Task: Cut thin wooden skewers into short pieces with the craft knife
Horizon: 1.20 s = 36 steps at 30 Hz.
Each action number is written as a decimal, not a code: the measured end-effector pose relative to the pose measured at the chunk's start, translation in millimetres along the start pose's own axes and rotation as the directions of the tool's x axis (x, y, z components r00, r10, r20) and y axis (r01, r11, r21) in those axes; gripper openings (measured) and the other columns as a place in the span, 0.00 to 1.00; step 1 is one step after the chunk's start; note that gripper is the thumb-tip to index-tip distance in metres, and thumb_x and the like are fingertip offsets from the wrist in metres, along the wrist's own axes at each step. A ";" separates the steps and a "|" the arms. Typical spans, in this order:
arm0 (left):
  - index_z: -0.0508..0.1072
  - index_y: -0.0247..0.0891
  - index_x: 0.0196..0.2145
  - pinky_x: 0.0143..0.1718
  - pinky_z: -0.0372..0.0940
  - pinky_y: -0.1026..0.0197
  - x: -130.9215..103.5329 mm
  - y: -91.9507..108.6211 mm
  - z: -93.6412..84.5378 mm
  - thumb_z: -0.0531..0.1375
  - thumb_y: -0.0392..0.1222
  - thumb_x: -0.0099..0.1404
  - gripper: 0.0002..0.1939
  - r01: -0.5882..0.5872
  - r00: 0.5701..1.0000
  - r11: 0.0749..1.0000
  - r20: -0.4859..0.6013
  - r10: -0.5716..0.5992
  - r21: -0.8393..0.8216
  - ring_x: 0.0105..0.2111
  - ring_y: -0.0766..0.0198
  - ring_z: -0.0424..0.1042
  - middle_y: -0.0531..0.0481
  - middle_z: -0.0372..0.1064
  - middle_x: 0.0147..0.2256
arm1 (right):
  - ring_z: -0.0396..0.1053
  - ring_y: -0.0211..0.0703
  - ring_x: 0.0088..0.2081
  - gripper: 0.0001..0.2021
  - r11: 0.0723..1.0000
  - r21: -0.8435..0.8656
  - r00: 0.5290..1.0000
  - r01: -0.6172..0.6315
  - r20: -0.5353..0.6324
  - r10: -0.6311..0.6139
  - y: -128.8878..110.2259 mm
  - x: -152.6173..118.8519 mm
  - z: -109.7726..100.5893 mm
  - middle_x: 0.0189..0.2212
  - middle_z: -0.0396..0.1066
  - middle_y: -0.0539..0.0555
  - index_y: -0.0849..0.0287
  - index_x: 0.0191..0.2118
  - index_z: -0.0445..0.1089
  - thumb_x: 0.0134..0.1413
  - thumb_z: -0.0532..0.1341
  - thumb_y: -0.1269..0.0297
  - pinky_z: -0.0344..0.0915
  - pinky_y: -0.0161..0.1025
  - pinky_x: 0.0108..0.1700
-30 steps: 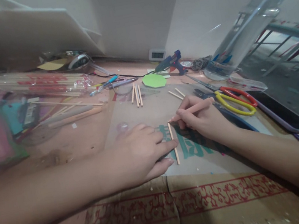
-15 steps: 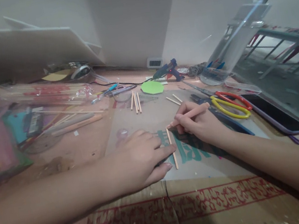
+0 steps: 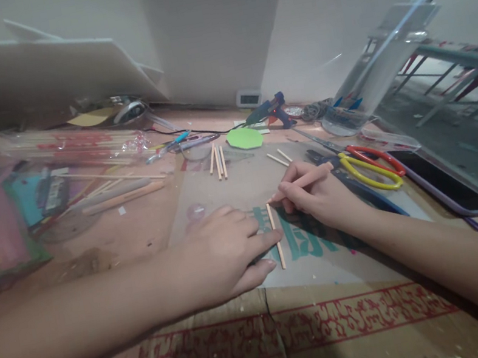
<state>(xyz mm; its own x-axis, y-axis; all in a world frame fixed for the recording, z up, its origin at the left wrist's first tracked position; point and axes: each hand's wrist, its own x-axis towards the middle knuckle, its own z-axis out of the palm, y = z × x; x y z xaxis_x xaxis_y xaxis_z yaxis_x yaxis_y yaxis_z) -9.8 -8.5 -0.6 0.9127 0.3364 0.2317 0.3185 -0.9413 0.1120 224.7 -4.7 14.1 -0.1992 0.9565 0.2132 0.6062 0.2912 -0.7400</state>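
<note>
A short wooden stick (image 3: 273,222) lies lengthwise on a translucent sheet (image 3: 203,188). My left hand (image 3: 228,252) rests flat from the left with fingers apart, its index fingertip pressing the stick down. From the right, my right hand (image 3: 311,194) is closed around a pale pink pen (image 3: 312,176), whose tip touches or nearly touches the stick's far end. Beneath the sheet or on it, teal lettering (image 3: 308,241) shows between the hands. Two short sticks (image 3: 279,159) lie just beyond my right hand, and several more (image 3: 218,163) are farther left.
Red and yellow-handled scissors (image 3: 371,171) and a phone (image 3: 443,180) lie at right. A clear container (image 3: 343,117), blue glue gun (image 3: 270,110) and green octagonal piece (image 3: 245,138) stand or lie behind. Bagged sticks (image 3: 76,147) fill the left. Patterned cardboard (image 3: 222,348) is in front.
Both hands, the stick and the pen keep practically the same positions. The whole view has shifted very slightly.
</note>
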 end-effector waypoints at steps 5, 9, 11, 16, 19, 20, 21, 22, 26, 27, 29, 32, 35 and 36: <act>0.74 0.40 0.55 0.40 0.61 0.51 0.5 -1.7 0.1 0.55 0.47 0.74 0.17 -0.010 1.000 1.000 0.004 0.010 -0.009 0.37 0.53 0.72 0.46 0.74 0.37 | 0.65 0.36 0.20 0.11 0.998 0.050 0.999 -0.042 -0.015 0.043 1.8 -0.6 -0.7 0.20 0.71 0.49 0.55 0.29 0.63 0.66 0.57 0.63 0.59 0.35 0.23; 0.75 0.39 0.53 0.39 0.61 0.52 -0.8 -2.2 0.6 0.55 0.46 0.74 0.16 -0.024 0.999 1.000 -0.035 0.024 0.007 0.36 0.54 0.72 0.45 0.75 0.36 | 0.66 0.37 0.20 0.11 0.998 0.043 0.999 -0.035 -0.005 0.035 -0.3 -1.4 -1.3 0.19 0.71 0.49 0.55 0.28 0.63 0.63 0.58 0.64 0.59 0.36 0.23; 0.75 0.37 0.52 0.39 0.61 0.52 -1.8 -1.4 0.6 0.55 0.45 0.74 0.16 -0.036 0.998 0.999 -0.052 0.037 0.020 0.34 0.54 0.71 0.46 0.75 0.34 | 0.66 0.37 0.20 0.11 0.998 0.044 0.999 -0.034 -0.003 0.034 -1.5 -1.6 -1.6 0.19 0.71 0.48 0.55 0.27 0.63 0.63 0.58 0.64 0.59 0.36 0.24; 0.76 0.36 0.50 0.38 0.61 0.52 -2.9 -0.3 0.5 0.55 0.45 0.74 0.15 -0.054 0.994 0.997 -0.087 0.059 0.053 0.33 0.54 0.70 0.47 0.76 0.33 | 0.69 0.38 0.22 0.11 0.999 0.044 1.000 0.006 -0.012 -0.006 -3.9 -1.1 -1.5 0.20 0.71 0.49 0.55 0.27 0.65 0.63 0.58 0.65 0.62 0.36 0.26; 0.76 0.36 0.50 0.38 0.61 0.52 -2.8 -0.8 -0.1 0.55 0.45 0.74 0.15 -0.050 0.994 0.997 -0.090 0.054 0.054 0.33 0.54 0.71 0.46 0.76 0.34 | 0.69 0.39 0.24 0.11 0.999 0.000 0.999 0.050 0.000 -0.050 -4.6 -0.4 -1.0 0.22 0.72 0.50 0.56 0.27 0.67 0.63 0.59 0.66 0.63 0.37 0.28; 0.76 0.36 0.50 0.38 0.61 0.52 -2.7 -1.0 -0.4 0.55 0.45 0.74 0.15 -0.048 0.995 0.998 -0.088 0.052 0.051 0.33 0.54 0.71 0.46 0.76 0.33 | 0.69 0.39 0.23 0.11 0.999 -0.008 0.999 0.054 0.006 -0.054 -4.6 -0.3 -0.8 0.22 0.72 0.50 0.57 0.28 0.68 0.64 0.58 0.65 0.63 0.38 0.29; 0.76 0.37 0.50 0.38 0.61 0.52 -2.6 -1.1 -0.6 0.55 0.45 0.74 0.14 -0.048 0.995 0.998 -0.086 0.052 0.049 0.33 0.54 0.71 0.46 0.76 0.33 | 0.68 0.39 0.23 0.12 0.998 -0.012 0.998 0.056 0.011 -0.056 -4.4 -0.2 -0.7 0.22 0.71 0.51 0.57 0.28 0.69 0.64 0.58 0.65 0.63 0.38 0.29; 0.76 0.37 0.49 0.37 0.61 0.52 -2.5 -1.2 -0.8 0.55 0.45 0.74 0.14 -0.050 0.995 0.998 -0.085 0.054 0.050 0.33 0.54 0.71 0.47 0.76 0.33 | 0.68 0.39 0.23 0.11 0.998 -0.012 0.998 0.056 0.013 -0.056 -4.3 -0.2 -0.7 0.22 0.71 0.50 0.57 0.28 0.69 0.64 0.58 0.65 0.63 0.38 0.28; 0.76 0.36 0.49 0.37 0.61 0.52 -2.4 -1.3 -0.7 0.54 0.45 0.75 0.15 -0.050 0.995 0.997 -0.086 0.054 0.054 0.33 0.54 0.71 0.46 0.76 0.33 | 0.69 0.40 0.24 0.11 0.998 -0.015 0.998 0.058 0.023 -0.058 -4.0 -0.4 -0.8 0.22 0.72 0.51 0.57 0.29 0.68 0.65 0.58 0.65 0.63 0.38 0.29; 0.76 0.37 0.49 0.37 0.61 0.53 -2.5 -1.3 -0.6 0.54 0.45 0.74 0.15 -0.050 0.995 0.997 -0.087 0.054 0.054 0.33 0.54 0.71 0.46 0.77 0.33 | 0.69 0.40 0.24 0.11 0.998 -0.012 0.998 0.056 0.027 -0.056 -4.1 -0.4 -0.9 0.21 0.72 0.50 0.57 0.29 0.68 0.65 0.58 0.65 0.63 0.38 0.29; 0.76 0.36 0.49 0.37 0.61 0.53 -2.6 -1.3 -0.4 0.55 0.45 0.74 0.15 -0.051 0.994 0.997 -0.096 0.056 0.050 0.33 0.55 0.71 0.46 0.77 0.33 | 0.69 0.39 0.23 0.11 0.999 0.003 0.998 0.052 0.044 -0.052 -4.3 -0.2 -1.1 0.21 0.72 0.50 0.56 0.28 0.68 0.65 0.58 0.65 0.63 0.38 0.29; 0.76 0.37 0.49 0.37 0.61 0.54 -2.8 -1.0 -0.3 0.55 0.44 0.74 0.14 -0.053 0.993 0.997 -0.104 0.059 0.053 0.33 0.55 0.71 0.46 0.76 0.33 | 0.67 0.38 0.22 0.11 0.999 0.013 0.997 0.046 0.064 -0.047 -4.7 0.4 -1.5 0.21 0.72 0.50 0.56 0.29 0.67 0.65 0.58 0.65 0.62 0.38 0.28; 0.76 0.37 0.49 0.37 0.61 0.53 -2.7 -0.6 -0.1 0.55 0.45 0.74 0.14 -0.049 0.993 0.997 -0.100 0.054 0.052 0.33 0.55 0.71 0.46 0.76 0.33 | 0.68 0.40 0.23 0.11 0.999 -0.012 0.998 0.034 0.047 -0.034 -4.6 1.0 -1.5 0.21 0.73 0.51 0.56 0.29 0.68 0.65 0.58 0.63 0.62 0.38 0.28; 0.76 0.37 0.49 0.37 0.61 0.53 -2.6 -0.6 -0.1 0.55 0.45 0.74 0.14 -0.048 0.993 0.998 -0.101 0.053 0.051 0.33 0.55 0.71 0.46 0.76 0.33 | 0.68 0.40 0.24 0.11 0.999 -0.018 0.999 0.032 0.043 -0.032 -4.4 1.1 -1.4 0.22 0.73 0.51 0.56 0.30 0.68 0.66 0.58 0.62 0.63 0.38 0.28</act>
<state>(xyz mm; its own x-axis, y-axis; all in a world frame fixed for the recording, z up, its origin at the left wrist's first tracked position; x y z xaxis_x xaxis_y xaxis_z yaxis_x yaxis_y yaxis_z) -12.4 -8.8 -1.2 0.8977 0.2876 0.3339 0.2872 -0.9565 0.0516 222.9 -4.9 18.5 -0.2512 0.9451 0.2088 0.6133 0.3224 -0.7211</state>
